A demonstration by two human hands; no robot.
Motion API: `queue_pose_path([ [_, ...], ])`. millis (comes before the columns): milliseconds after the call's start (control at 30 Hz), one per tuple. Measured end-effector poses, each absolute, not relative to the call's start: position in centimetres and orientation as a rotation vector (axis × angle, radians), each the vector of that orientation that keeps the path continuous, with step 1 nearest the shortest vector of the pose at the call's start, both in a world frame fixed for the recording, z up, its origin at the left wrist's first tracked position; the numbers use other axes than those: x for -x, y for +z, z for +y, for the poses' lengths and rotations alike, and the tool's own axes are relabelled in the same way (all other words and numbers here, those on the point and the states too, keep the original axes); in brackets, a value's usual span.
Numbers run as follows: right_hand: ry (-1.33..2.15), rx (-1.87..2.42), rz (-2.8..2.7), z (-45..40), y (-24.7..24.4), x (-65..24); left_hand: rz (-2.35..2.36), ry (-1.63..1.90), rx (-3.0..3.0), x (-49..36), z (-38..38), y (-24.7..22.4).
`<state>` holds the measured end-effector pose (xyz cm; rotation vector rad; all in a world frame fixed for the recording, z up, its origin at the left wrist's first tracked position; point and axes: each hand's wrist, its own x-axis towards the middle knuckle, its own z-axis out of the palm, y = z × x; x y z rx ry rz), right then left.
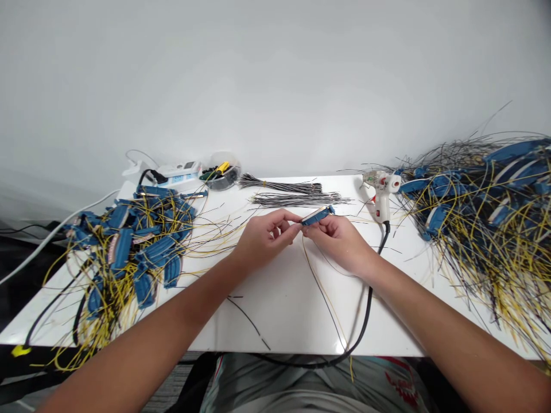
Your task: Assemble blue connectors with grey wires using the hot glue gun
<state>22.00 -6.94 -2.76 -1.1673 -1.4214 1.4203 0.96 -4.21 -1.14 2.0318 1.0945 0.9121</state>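
Observation:
A small curved blue part (317, 215) is held above the middle of the white table, tilted up toward the right. My right hand (340, 240) grips it from below and the right, fingers closed round it. At its left end, thumb and forefinger of my left hand (269, 232) pinch together; the tiny spot between those fingertips is too small to make out. Thin yellow and black wires (321, 287) hang from beneath the blue part down to the table's front edge.
Piles of blue parts with yellow and black wires lie left (123, 249) and right (434, 221). Behind my hands are dark wire bundles (284, 186). A glue gun (381, 195) with a black cable, a power strip (183, 179) and a round container (222, 180) stand at the back.

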Motion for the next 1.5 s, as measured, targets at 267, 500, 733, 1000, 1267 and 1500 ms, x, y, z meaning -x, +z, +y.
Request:
queue_pose_path([
  [267,1.425,1.171,-1.422,-6.85,-2.81,-21.98,1.082,0.915,-2.03,-1.0,-4.28,-1.04],
  [500,1.417,1.177,-1.429,-6.98,-2.62,-22.01,1.073,0.911,-2.031,-0.99,-4.24,-0.97],
  [733,1.42,1.183,-1.424,-6.97,-2.81,-21.94,1.06,0.911,-2.031,-0.99,-4.32,-0.92],
  [1000,1.398,1.196,-1.448,-7.08,-2.57,-21.88,1.029,0.913,-2.053,-1.01,-4.44,-0.82],
  [1267,1.39,1.224,-1.437,-7.25,-2.39,-21.7,1.007,0.92,-2.073,-1.01,-4.51,-0.72],
  [1500,1.407,1.21,-1.43,-7.1,-2.58,-21.73,1.017,0.913,-2.083,-0.98,-4.53,-0.67],
])
